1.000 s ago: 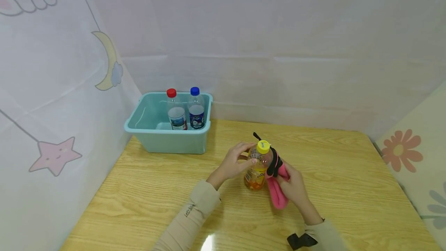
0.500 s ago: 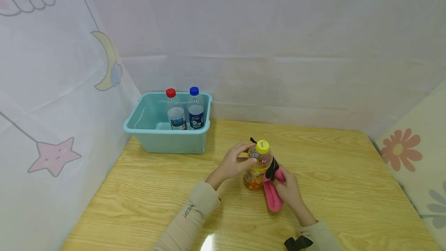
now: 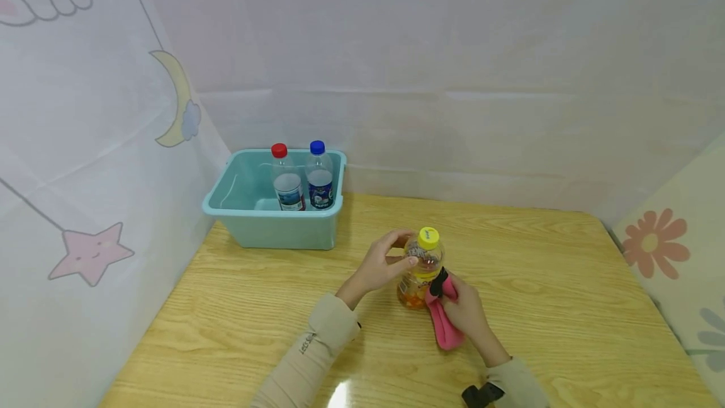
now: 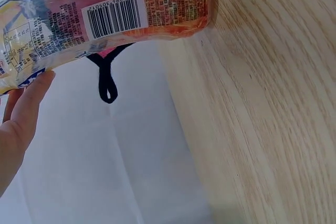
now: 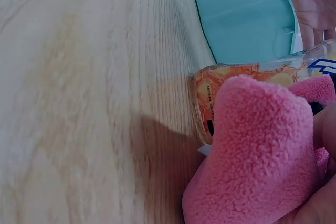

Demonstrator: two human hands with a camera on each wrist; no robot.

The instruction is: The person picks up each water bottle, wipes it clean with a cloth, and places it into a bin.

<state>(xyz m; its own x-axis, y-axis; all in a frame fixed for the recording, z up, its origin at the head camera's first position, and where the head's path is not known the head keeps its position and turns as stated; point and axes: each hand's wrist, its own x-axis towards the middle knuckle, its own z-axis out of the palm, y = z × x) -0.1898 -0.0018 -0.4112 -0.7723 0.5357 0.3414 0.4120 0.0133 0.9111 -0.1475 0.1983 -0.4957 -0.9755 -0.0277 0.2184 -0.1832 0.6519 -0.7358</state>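
A clear plastic bottle (image 3: 418, 285) with a yellow cap stands upright on the table, its lower label orange. From the left, my left hand (image 3: 376, 266) grips its upper part, thumb in front and fingers behind. My right hand (image 3: 469, 315) pinches a folded pink towel (image 3: 443, 327) with black trim against the bottle's right side. In the left wrist view the bottle (image 4: 115, 19) shows a barcode, and a black hanging loop (image 4: 107, 82) sticks out behind it. Close up in the right wrist view, the fluffy towel (image 5: 257, 145) covers part of the bottle.
At the back left of the wooden table (image 3: 538, 269) stands a light blue plastic basin (image 3: 283, 232). It holds a red-capped bottle (image 3: 290, 192) and a blue-capped bottle (image 3: 320, 187), both upright. Printed white cloth (image 3: 396, 80) hangs behind the table and at its sides.
My right hand and the towel have shifted left and slightly down along the bottle. The black loop behind the bottle has dropped out of the head view. My left hand and the bottle stay put.
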